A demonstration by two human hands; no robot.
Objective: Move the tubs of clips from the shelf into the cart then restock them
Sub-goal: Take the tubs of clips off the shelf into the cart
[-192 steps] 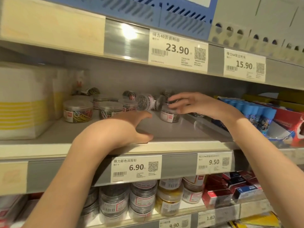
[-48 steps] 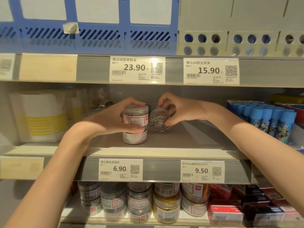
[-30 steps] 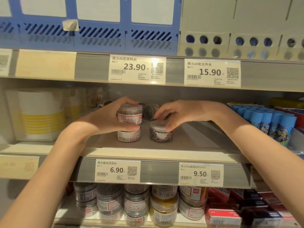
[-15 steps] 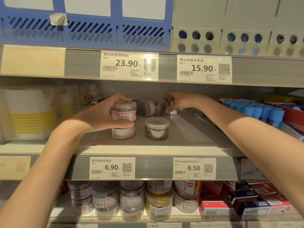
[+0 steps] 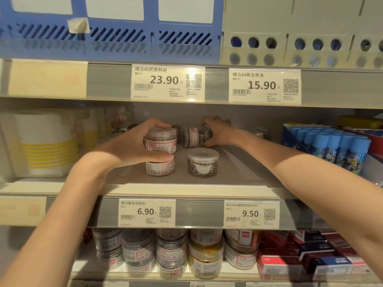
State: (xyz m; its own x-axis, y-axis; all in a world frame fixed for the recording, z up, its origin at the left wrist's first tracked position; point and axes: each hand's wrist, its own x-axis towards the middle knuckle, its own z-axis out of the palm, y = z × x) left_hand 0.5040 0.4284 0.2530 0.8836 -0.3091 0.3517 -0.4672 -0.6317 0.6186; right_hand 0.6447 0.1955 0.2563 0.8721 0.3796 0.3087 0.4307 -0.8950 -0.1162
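Right now both bare arms reach into the middle shelf (image 5: 186,183). The left hand (image 5: 132,146) wraps a clear upper tub (image 5: 160,139) of silver clips, fingers curled over its lid and far side, thumb pressed along its bottom edge. That tub sits squarely on a lower tub (image 5: 160,167), the two stacked, and the thumb lies right across the seam between them. Both carry white labels with red frames and barcodes; the print is too small to read.

Just to the right of the stack, standing apart and touched by neither hand, is a lone tub (image 5: 202,162) with a clear lid, upright and full of silver clips.

Further back, the right hand (image 5: 217,130) reaches to a tipped tub (image 5: 191,136) lying on its side with its red-framed label showing. The fingers arch over the top of something at its right end and the thumb rests low on the shelf beside it, half closed; whether they grip that tub or another behind it, I cannot tell.

Price tags on the rail above read 23.90 (image 5: 167,81) and 15.90 (image 5: 264,85). Tags on this shelf's own rail read 6.90 (image 5: 147,212) and 9.50 (image 5: 250,214), each with Chinese text, a barcode and a QR code.

Below, more jars (image 5: 172,251) of clips stand in rows, one with a red logo that looks like "Deli". Blue-capped tubes (image 5: 335,148) stand at the right, and a white and yellow pack (image 5: 43,141) at the left.
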